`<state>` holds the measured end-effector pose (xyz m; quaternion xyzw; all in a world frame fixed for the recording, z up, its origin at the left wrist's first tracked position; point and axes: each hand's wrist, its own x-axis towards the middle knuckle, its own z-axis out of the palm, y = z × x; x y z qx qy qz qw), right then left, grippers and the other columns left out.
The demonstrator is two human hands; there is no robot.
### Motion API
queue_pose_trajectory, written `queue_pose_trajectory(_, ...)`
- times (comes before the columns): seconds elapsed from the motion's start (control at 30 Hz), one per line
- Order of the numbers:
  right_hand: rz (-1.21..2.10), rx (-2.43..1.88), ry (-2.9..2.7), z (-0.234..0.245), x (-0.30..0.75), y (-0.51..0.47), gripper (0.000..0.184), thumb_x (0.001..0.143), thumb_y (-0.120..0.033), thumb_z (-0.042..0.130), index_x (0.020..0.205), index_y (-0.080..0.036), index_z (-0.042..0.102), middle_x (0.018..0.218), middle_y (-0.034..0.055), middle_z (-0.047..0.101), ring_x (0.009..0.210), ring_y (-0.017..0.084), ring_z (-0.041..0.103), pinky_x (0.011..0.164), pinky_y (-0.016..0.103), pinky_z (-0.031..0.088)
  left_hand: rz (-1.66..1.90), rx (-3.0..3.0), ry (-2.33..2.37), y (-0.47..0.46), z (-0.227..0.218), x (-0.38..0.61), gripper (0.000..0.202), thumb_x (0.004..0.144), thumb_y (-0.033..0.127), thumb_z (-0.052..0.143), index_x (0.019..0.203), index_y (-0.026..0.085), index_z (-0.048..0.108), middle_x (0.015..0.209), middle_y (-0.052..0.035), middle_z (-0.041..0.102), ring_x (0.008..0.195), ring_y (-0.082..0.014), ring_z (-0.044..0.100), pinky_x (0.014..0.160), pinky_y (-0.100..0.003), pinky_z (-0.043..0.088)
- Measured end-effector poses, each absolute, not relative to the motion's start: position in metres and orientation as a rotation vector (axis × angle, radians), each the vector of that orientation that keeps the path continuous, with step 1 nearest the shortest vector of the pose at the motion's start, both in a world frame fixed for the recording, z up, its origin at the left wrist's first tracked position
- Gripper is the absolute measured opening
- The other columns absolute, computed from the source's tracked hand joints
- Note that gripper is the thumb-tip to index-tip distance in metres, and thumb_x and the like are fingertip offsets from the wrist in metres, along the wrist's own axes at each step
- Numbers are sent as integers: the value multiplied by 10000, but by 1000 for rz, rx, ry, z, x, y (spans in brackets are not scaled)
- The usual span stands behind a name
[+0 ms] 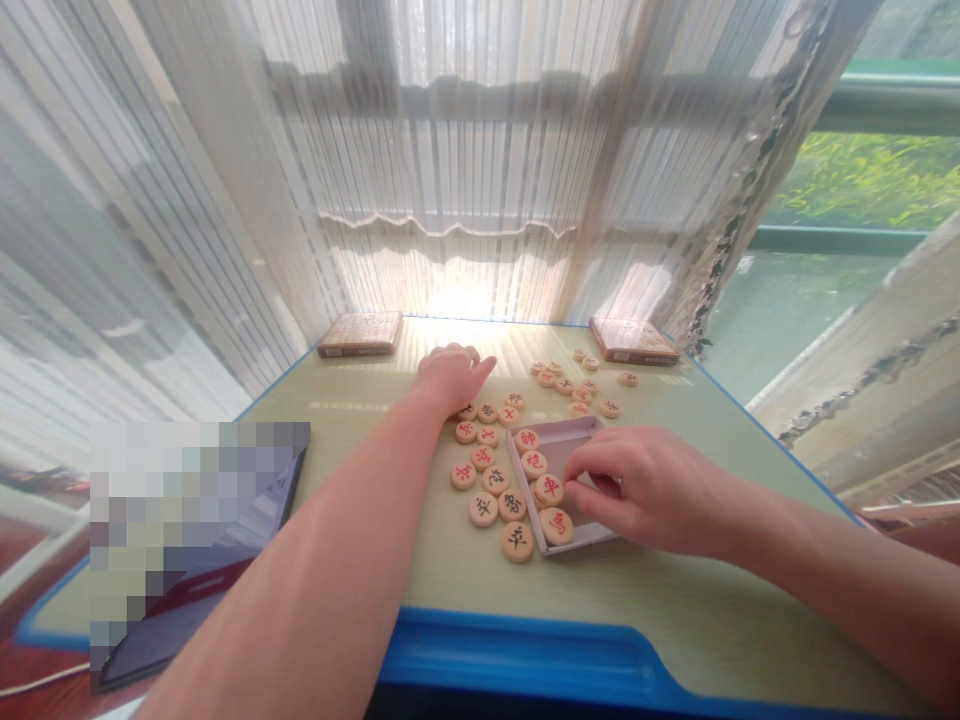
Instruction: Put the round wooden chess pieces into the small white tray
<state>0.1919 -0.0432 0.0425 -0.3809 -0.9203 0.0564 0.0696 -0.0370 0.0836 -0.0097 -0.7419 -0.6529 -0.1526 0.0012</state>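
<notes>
My right hand (637, 485) is over a shallow open box (559, 442), thumb and index finger closed at the right edge of a round wooden Chinese chess piece with a red character (549, 488). Along the box's left wall sit more red-marked pieces, among them a near one (556, 526) and a far one (527, 440). My left hand (454, 378) rests farther back on the table, fingers spread and thumb apart, just beyond a black-marked piece (466, 411). Loose red and black pieces (495, 479) lie left of the box.
More pieces (564, 386) are scattered behind the box. Two flat boxes (360, 333) (634, 340) lie at the table's back corners. A tablet-like device (217, 590), partly blurred, stands at left. The table (360, 420) has a blue front edge (517, 640); curtains hang behind.
</notes>
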Motion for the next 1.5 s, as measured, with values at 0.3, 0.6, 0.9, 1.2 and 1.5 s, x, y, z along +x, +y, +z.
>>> queue_pose_trajectory(0.3,224,-1052,-2795,41,192,-48,198,826,-279,500,762,-208,674,663,14,660,589,117,540,557,244,332,-464,-2317,-2058,83,-9,-37,522,877,577,277,1083,230,607,1167,-80,575,1081,-279,505,921,-400,400)
queue_pose_trajectory(0.6,336,-994,-2852,44,192,-51,253,855,-368,495,797,-215,688,662,12,651,565,105,536,527,237,316,-449,-2311,-2056,82,-8,-36,478,863,556,330,1078,232,608,1172,-78,573,1087,-282,502,920,-402,401)
queue_pose_trajectory(0.9,383,-974,-2844,47,193,-50,210,846,-306,512,801,-205,691,700,22,668,610,117,569,556,234,360,-412,-2304,-2044,83,-9,-36,458,847,547,366,1090,236,598,1179,-77,565,1092,-278,497,935,-394,389)
queue_pose_trajectory(1.2,352,-942,-2766,45,194,-41,265,874,-323,479,783,-189,688,664,25,655,592,107,546,571,228,366,-415,-2298,-2042,82,-9,-34,444,841,533,385,1090,230,591,1169,-82,572,1078,-280,506,908,-398,410)
queue_pose_trajectory(1.5,379,-922,-2757,44,193,-42,270,881,-312,478,769,-179,685,662,21,643,581,95,522,559,225,352,-419,-2309,-2036,82,-9,-35,451,842,539,378,1091,228,589,1160,-81,576,1075,-281,509,901,-399,414)
